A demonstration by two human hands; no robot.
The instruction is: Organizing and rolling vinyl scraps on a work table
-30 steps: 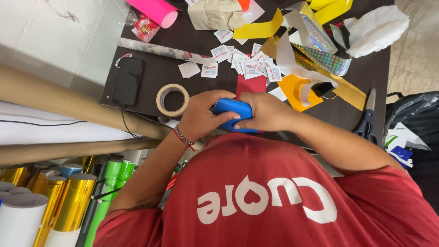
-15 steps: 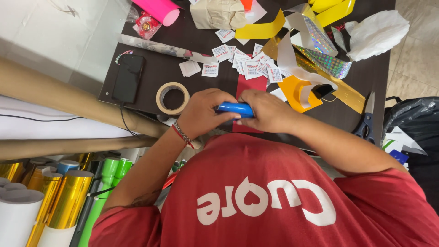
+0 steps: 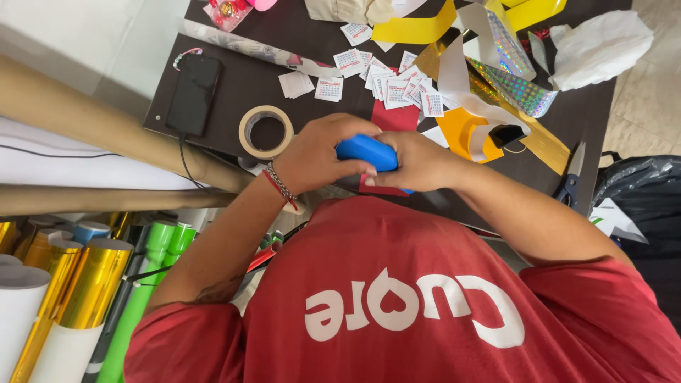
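both hands, left hand and right hand, keep their grip on the blue tool over the red card; barely shifted since a second ago; tape roll at 9 o'clock on the table

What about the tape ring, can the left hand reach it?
Probably yes. The tape ring lies right beside the left hand with nothing between them, but that hand would first have to let go of the blue tool.

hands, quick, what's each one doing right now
Left hand: closed around the left end of the blue handheld tool.
Right hand: closed on the tool's right end, over the red sheet.
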